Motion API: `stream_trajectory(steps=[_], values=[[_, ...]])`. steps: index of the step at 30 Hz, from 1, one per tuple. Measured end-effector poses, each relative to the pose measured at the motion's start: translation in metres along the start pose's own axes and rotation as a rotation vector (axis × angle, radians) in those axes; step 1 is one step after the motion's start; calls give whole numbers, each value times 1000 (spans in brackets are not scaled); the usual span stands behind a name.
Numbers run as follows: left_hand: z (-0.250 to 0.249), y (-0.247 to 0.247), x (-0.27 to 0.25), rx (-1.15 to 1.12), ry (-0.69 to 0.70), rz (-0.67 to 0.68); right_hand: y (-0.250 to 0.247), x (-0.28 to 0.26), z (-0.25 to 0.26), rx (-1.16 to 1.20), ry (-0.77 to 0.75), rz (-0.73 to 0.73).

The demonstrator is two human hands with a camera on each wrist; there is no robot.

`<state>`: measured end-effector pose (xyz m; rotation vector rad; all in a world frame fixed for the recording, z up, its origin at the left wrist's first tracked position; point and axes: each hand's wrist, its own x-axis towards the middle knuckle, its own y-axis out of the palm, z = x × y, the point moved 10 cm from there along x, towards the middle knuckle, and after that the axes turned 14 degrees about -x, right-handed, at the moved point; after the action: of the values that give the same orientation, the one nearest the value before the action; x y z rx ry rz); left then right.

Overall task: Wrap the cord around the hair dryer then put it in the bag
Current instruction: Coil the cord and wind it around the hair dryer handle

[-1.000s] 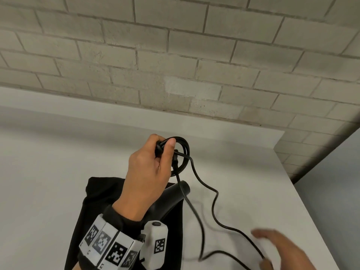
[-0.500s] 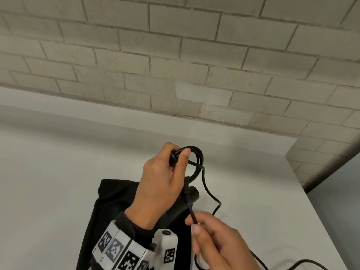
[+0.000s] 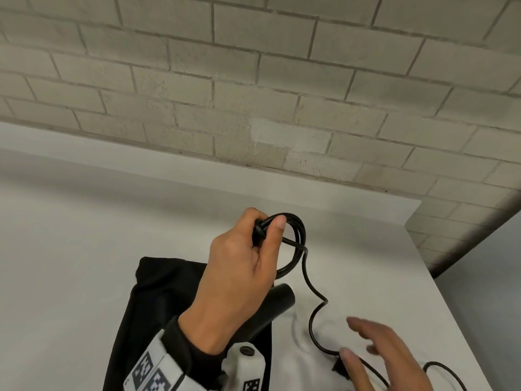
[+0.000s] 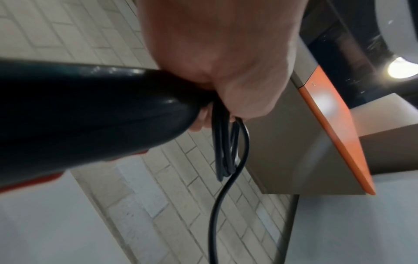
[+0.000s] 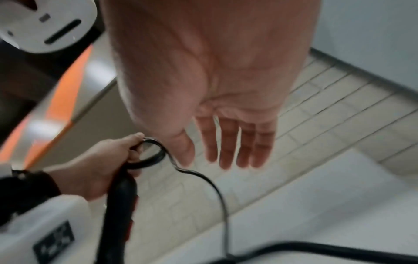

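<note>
My left hand (image 3: 263, 235) holds the black hair dryer (image 3: 280, 300) up by its handle end and pins a few cord loops (image 3: 298, 241) under the thumb. The loops (image 4: 224, 151) hang beside the dryer's body (image 4: 90, 116) in the left wrist view. The loose cord (image 3: 311, 320) snakes down over the table to a dark plug (image 3: 339, 368). My right hand (image 3: 375, 348) hovers open over that plug, fingers spread, holding nothing; its palm (image 5: 226, 142) shows empty. The black bag (image 3: 163, 306) lies flat under my left forearm.
The white table (image 3: 84, 249) runs back to a grey brick wall (image 3: 253, 94). Its right edge (image 3: 456, 300) drops off close to my right hand. More cord (image 3: 442, 368) curls at the lower right.
My right hand let go of the cord near the dryer and moved right and down toward the plug, opening out. My left hand kept its grip on the handle and loops.
</note>
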<state>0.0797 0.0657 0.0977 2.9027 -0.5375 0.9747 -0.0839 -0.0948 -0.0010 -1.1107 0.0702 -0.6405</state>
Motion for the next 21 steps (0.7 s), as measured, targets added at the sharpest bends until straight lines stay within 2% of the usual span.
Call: stream_trajectory(steps=[2,3,5,6,8,10,13,15,18,21], values=[[-2,2,-4,-18,-9,13,-22,8,19,151,-21,-191],[-2,4,-6,-20,-18,18,-19,14,32,248,-40,-213],[1,6,-12,-13,-49,32,-11,26,58,399,-104,-63],[3,8,-15,-5,-66,46,-5,32,69,434,-130,28],[7,11,-18,27,-72,77,-4,43,80,432,-171,115],[9,11,-18,49,-65,88,-16,51,81,340,-215,68],[12,13,-16,75,-60,93,-42,48,99,64,-404,-111],[14,15,-17,77,-52,109,-51,41,114,-92,-529,-178],[13,16,-18,51,-41,133,-59,39,128,-179,-640,-212],[9,17,-19,44,-24,164,-64,49,134,-151,-680,-155]])
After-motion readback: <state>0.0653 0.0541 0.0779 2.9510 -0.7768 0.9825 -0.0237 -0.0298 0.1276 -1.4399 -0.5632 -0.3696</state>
